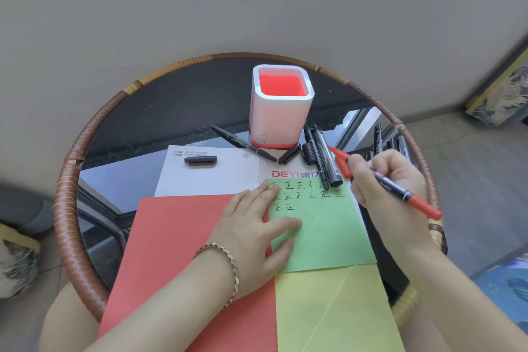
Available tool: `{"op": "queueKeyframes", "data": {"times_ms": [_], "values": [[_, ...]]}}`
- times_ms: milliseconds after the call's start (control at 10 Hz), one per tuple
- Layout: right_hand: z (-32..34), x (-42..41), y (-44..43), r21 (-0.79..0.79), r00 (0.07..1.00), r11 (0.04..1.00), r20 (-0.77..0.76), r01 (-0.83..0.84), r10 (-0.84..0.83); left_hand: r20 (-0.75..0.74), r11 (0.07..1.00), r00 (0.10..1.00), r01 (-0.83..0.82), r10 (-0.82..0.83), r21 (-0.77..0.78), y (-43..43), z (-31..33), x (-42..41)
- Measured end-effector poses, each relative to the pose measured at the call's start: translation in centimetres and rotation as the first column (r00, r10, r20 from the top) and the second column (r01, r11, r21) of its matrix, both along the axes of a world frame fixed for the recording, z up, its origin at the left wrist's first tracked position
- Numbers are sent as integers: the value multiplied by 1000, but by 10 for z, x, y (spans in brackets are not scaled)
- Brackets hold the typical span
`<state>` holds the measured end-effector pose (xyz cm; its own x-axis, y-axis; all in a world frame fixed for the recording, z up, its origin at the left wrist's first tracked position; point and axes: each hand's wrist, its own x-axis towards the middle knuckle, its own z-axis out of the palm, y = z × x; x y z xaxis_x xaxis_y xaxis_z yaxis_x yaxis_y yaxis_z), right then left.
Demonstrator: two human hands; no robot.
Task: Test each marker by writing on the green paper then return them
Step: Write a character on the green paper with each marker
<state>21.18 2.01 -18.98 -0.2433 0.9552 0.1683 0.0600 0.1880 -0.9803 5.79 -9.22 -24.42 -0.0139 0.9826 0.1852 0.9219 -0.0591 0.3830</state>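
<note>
**Marker test in progress, right grip on red-ended marker**

- 1 round counter (pixel 85 134), rattan rim, dark glass top.
- 3 coloured sheets, overlapping:
  - red paper (pixel 171 251) on the left
  - yellow paper (pixel 328 308) at near right
  - green paper (pixel 328 231) above the yellow, at centre-right of the counter
- 3 rows of black written marks on the green paper, 2 in the bottom row; some top-row marks partly covered.
- 1 white printed sheet (pixel 205 177) under the coloured ones, toward the far side.
- 1 white pen holder (pixel 278 120), red inside, upright beyond the papers.
- Left hand (pixel 251 231): grip spread flat, fingers pressing the green paper's left edge, palm on the red paper. 1 bracelet (pixel 228 260) on the wrist.
- Right hand (pixel 380 200): grip curled round 1 black marker (pixel 405 196) with a red end, at the green paper's right edge. Tip hidden by the hand.
- Loose black markers around the holder's base:
  - 1 thin marker (pixel 243 143) to its left
  - a cluster (pixel 323 154) just to its right
  - more by the right rim, exact count unclear
- 1 red piece (pixel 341 164) behind the right hand, cap or marker unclear.
- 1 black cap (pixel 200 160) on the white printed sheet.
</note>
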Motion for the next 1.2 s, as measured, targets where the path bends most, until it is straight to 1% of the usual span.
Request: {"op": "queueKeyframes", "data": {"times_ms": [100,200,300,400,500,600,700,900,1000,1200], "values": [[-4,-6,-2,-66,998,996,-12,-63,62,3,1000,1000,-1,1,-3,0,0,0],[-7,-17,-5,-158,979,966,-4,-203,205,-3,1000,1000,-1,1,-8,1,0,0],[-11,-26,-12,-186,967,952,22,-244,252,1,1000,1000,-1,1,-11,1,0,0],[-16,-32,-13,-148,986,978,51,-148,157,3,1000,1000,0,0,-9,0,-1,0],[-29,-33,-12,-57,993,995,91,78,-73,10,1000,1000,0,0,-3,1,-1,0],[-39,-32,-9,13,977,984,121,178,-178,13,1000,1000,-2,2,-9,1,-1,0],[-45,-32,-6,32,968,978,134,208,-211,15,1000,1000,-3,3,-7,1,0,1],[-46,-36,-9,59,970,986,180,155,-163,13,1000,1000,-2,3,-9,1,1,1],[-46,-36,-10,106,961,985,225,140,-160,10,1000,1000,1,-1,-11,1,2,1],[-45,-37,-9,100,961,985,226,143,-162,10,1000,1000,2,-2,-15,1,2,1]]}}
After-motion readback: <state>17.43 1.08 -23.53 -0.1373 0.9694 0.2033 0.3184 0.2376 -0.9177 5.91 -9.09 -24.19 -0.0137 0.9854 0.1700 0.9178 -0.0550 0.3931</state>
